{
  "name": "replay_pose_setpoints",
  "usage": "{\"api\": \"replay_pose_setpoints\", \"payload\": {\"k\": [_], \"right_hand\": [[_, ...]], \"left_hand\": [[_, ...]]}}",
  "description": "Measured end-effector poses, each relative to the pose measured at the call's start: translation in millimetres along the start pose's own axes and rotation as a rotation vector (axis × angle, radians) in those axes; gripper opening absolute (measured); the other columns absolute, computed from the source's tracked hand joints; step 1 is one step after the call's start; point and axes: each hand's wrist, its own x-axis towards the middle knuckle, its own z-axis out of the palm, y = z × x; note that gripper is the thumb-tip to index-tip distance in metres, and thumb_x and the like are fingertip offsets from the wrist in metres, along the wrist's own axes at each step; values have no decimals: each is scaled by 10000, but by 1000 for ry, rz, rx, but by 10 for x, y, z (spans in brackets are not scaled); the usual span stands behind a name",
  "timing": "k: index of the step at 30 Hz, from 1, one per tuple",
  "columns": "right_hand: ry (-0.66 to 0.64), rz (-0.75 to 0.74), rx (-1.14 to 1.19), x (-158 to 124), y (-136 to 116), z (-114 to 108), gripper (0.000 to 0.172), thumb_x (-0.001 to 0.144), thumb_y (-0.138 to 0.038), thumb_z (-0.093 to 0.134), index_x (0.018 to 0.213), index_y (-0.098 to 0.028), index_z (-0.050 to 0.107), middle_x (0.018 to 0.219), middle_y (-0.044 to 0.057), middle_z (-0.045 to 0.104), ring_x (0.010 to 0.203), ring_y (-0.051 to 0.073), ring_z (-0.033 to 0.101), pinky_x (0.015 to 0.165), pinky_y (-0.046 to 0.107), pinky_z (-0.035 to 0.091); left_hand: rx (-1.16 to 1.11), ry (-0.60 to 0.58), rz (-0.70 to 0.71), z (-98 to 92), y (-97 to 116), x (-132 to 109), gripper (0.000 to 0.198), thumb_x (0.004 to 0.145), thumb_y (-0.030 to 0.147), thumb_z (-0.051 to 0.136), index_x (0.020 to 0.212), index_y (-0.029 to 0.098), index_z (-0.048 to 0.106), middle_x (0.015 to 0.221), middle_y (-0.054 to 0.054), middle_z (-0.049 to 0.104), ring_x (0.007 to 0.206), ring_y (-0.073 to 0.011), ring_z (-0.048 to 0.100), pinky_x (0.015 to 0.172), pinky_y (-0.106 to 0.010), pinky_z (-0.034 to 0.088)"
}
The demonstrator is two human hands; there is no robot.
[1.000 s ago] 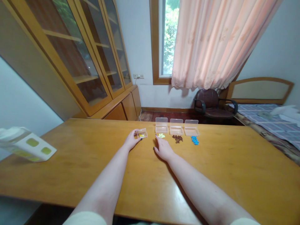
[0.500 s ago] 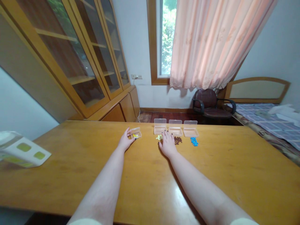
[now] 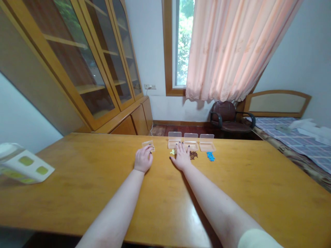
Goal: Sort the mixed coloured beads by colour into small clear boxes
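My left hand (image 3: 143,160) is at a small clear plastic box (image 3: 145,143), its fingers curled together over the near part. What they pinch, if anything, is hidden, and so is most of the box's inside. Flat on the table with fingers spread, my right hand (image 3: 182,157) lies between a little heap of pale yellow-green pieces (image 3: 172,151) and a heap of brown pieces (image 3: 193,155). Its fingertips reach the front of two open clear boxes, the left one (image 3: 174,135) and the middle one (image 3: 191,137). A third open box (image 3: 207,147) stands behind blue pieces (image 3: 210,156).
The wooden table (image 3: 160,199) stretches to both sides. A white carton with green squares (image 3: 31,165) lies at the left. Beyond the table are a glass-door cabinet (image 3: 103,69), a dark office chair (image 3: 227,119), a bed (image 3: 279,129) and a pink curtain (image 3: 232,51).
My left hand has gone from holding the box's sides to curling over its near part, hiding the yellow piece. My right hand stays spread on the table. The view has shifted slightly.
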Motion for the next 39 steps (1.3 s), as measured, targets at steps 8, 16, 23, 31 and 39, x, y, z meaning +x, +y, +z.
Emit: {"api": "replay_pose_setpoints", "payload": {"k": [8, 16, 23, 31, 39], "right_hand": [[26, 41, 3, -16, 33, 8, 739, 860, -535, 373, 1423, -63, 290, 1496, 174, 237, 1403, 309, 60, 1076, 541, -117], [62, 19, 55, -26, 66, 5, 627, 865, -440, 411, 1386, -92, 368, 1443, 165, 361, 1385, 299, 163, 1084, 557, -68], [137, -31, 135, -97, 98, -33, 420, 856, -262, 426, 1249, -153, 526, 1297, 117, 549, 1315, 238, 337, 1110, 509, -7], [112, -103, 159, -274, 210, -114, 403, 835, -207, 439, 1218, -174, 560, 1278, 84, 573, 1290, 226, 383, 1121, 479, 56], [109, -138, 182, -598, 325, -159, 423, 823, -207, 461, 1236, -180, 546, 1285, 90, 567, 1268, 219, 421, 1124, 472, 78]], "left_hand": [[-24, -399, -11, 527, 807, 261, 555, 764, 104, 453, 1310, 195, 484, 1420, -90, 423, 1305, -249, 361, 1110, -450, 209], [-70, -506, -222, 771, 798, 250, 519, 791, 138, 440, 1302, 217, 492, 1435, -114, 390, 1345, -259, 291, 1127, -494, 107], [-51, -513, -209, 661, 724, 129, 528, 772, 110, 431, 1277, 236, 518, 1350, -74, 501, 1287, -240, 378, 1119, -468, 180], [-121, -582, -141, 469, 815, -55, 531, 812, 151, 422, 1340, 204, 445, 1388, -84, 464, 1267, -228, 411, 1104, -437, 240], [-197, -689, -124, 231, 924, -215, 543, 836, 249, 448, 1375, 212, 398, 1423, -94, 418, 1304, -240, 376, 1101, -425, 249]]}}
